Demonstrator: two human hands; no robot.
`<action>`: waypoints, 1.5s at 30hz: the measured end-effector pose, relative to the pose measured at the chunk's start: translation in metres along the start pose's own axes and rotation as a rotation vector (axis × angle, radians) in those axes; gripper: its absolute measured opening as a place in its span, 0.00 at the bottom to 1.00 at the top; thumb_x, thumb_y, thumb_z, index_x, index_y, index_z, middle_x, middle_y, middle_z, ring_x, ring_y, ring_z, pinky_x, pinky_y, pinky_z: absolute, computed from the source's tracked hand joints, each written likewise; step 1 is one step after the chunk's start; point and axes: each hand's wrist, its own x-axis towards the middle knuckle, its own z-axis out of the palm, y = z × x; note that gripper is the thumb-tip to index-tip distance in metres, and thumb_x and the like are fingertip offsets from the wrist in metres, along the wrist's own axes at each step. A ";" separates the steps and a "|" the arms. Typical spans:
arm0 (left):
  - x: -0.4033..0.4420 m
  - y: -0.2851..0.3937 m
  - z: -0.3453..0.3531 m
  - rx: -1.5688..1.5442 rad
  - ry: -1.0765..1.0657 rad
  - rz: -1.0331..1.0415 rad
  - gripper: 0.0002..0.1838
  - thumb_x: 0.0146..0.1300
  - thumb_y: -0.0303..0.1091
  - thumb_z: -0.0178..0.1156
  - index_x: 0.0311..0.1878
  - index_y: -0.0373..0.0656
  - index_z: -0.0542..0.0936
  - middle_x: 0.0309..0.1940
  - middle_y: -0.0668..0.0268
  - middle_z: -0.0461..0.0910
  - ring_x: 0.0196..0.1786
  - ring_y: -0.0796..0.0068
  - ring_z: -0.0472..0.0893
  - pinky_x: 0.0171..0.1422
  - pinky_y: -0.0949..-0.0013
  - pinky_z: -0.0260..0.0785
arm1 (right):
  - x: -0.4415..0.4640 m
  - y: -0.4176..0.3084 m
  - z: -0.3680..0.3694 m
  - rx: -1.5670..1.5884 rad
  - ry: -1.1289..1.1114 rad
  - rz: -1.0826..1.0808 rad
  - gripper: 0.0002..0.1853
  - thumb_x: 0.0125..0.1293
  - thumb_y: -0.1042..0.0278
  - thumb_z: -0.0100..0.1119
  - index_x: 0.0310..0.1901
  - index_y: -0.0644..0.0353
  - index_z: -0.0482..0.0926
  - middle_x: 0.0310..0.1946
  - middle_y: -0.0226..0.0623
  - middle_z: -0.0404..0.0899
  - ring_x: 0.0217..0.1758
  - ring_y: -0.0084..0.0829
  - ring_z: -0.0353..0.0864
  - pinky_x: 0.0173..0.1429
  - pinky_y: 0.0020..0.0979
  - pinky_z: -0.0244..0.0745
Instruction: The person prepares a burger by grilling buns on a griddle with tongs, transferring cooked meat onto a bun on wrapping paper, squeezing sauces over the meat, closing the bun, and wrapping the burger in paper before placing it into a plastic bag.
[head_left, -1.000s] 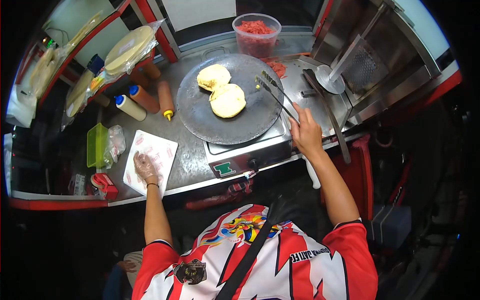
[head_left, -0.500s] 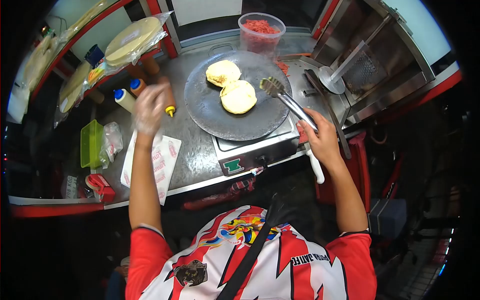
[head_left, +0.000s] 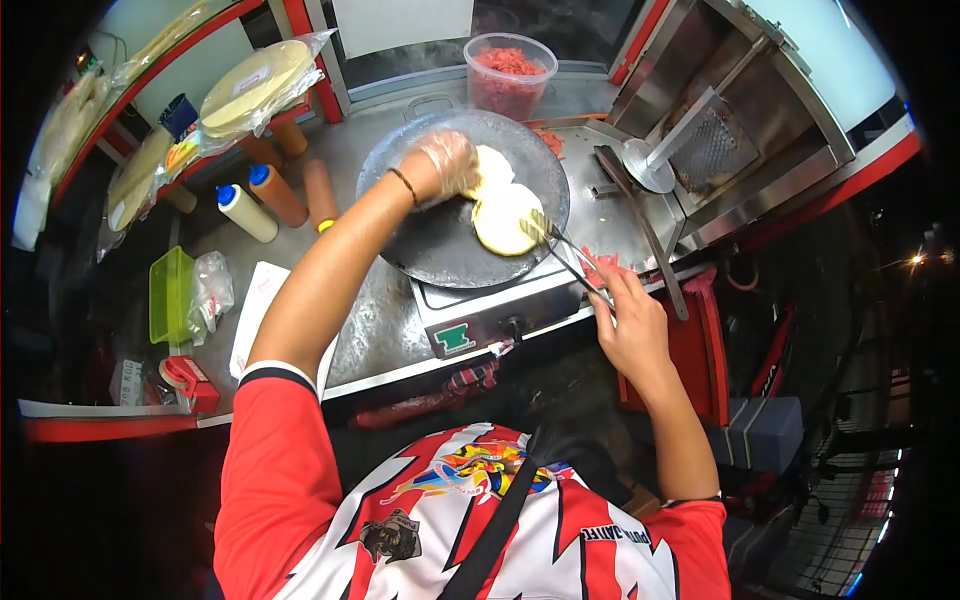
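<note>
Two pale round buns (head_left: 507,221) lie side by side on a dark round griddle (head_left: 425,250). My left hand (head_left: 440,165), in a clear plastic glove, reaches over the griddle. Its fingers curl at the left edge of the farther bun (head_left: 493,172); the fingertips are partly hidden. In my right hand (head_left: 633,325) is a pair of metal tongs (head_left: 572,255). The tongs' tips touch the right side of the nearer bun, and their arms stand slightly apart.
A clear tub of red shreds (head_left: 510,75) stands behind the griddle. Sauce bottles (head_left: 278,195), a green container (head_left: 170,295) and white paper (head_left: 258,300) are at left. A long knife (head_left: 645,225) lies at right, beside a metal grill unit (head_left: 715,150).
My left hand has swung from beside the bottles to the farther bun. Both buns have shifted right on the griddle. The tongs have come down onto the nearer bun.
</note>
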 end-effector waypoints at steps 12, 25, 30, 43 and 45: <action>-0.054 -0.001 -0.039 0.137 -0.216 -0.121 0.15 0.59 0.44 0.65 0.34 0.41 0.86 0.34 0.49 0.84 0.39 0.46 0.84 0.46 0.52 0.78 | 0.019 0.008 0.000 0.125 -0.077 -0.084 0.21 0.68 0.64 0.61 0.61 0.60 0.78 0.42 0.50 0.79 0.41 0.53 0.83 0.47 0.49 0.78; -0.021 -0.028 -0.030 0.285 -0.086 -0.227 0.14 0.60 0.46 0.65 0.36 0.45 0.89 0.36 0.48 0.86 0.43 0.48 0.86 0.50 0.52 0.79 | 0.071 0.055 -0.014 0.753 -0.503 0.478 0.16 0.72 0.59 0.57 0.43 0.66 0.84 0.17 0.26 0.70 0.16 0.24 0.67 0.20 0.29 0.60; -0.043 -0.047 -0.052 0.222 0.106 -0.253 0.14 0.63 0.45 0.64 0.43 0.48 0.89 0.42 0.55 0.87 0.46 0.52 0.86 0.53 0.55 0.78 | 0.075 0.016 0.007 0.339 -0.032 0.028 0.14 0.67 0.67 0.64 0.52 0.64 0.84 0.30 0.45 0.79 0.24 0.40 0.82 0.32 0.42 0.75; -0.175 -0.030 -0.067 -0.175 0.613 -0.402 0.12 0.61 0.34 0.70 0.47 0.42 0.87 0.39 0.63 0.87 0.35 0.73 0.83 0.43 0.70 0.75 | 0.041 0.004 0.019 -0.059 0.032 -0.347 0.25 0.62 0.74 0.65 0.63 0.58 0.78 0.33 0.42 0.70 0.34 0.43 0.79 0.37 0.42 0.76; -0.191 -0.033 -0.055 -0.281 0.616 -0.421 0.12 0.60 0.35 0.71 0.46 0.42 0.88 0.40 0.61 0.87 0.39 0.67 0.86 0.46 0.66 0.77 | 0.043 0.001 0.029 -0.127 0.091 -0.436 0.26 0.62 0.77 0.63 0.63 0.55 0.79 0.33 0.41 0.69 0.32 0.43 0.77 0.36 0.42 0.75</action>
